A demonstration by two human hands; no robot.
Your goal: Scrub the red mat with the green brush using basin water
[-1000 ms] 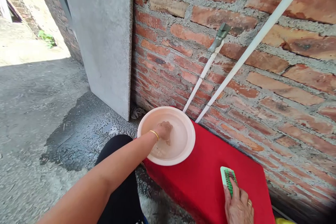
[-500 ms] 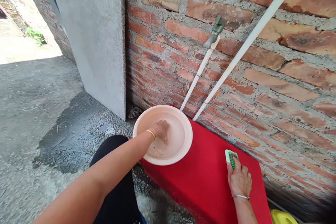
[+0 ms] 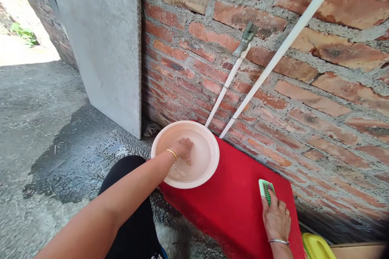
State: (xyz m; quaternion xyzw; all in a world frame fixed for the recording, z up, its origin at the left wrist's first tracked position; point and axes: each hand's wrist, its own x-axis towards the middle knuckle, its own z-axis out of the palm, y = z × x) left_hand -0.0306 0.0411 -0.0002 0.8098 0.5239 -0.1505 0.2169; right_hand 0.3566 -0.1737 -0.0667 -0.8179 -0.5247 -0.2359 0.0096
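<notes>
Left hand (image 3: 182,148) in the water of the basin (image 3: 216,156), left end of red surface (image 3: 240,186); can't tell its grip. Right hand (image 3: 277,220) closed on green brush (image 3: 266,190) near right wall-side corner. White pipe (image 3: 282,54), tap (image 3: 245,39) behind; gray slab (image 3: 103,44) left; yellow item (image 3: 317,247) past right edge.

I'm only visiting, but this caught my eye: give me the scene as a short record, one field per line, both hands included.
Left hand: lowered into the pale basin; cannot tell whether it grips anything
Right hand: holding the green brush, bristles facing up
Basin contents: water
Basin support: red surface
Wall: brick, with two white pipes slanting in view
Floor: grey, partly wet
Lower right: yellow object, cut off by the picture edge
</notes>
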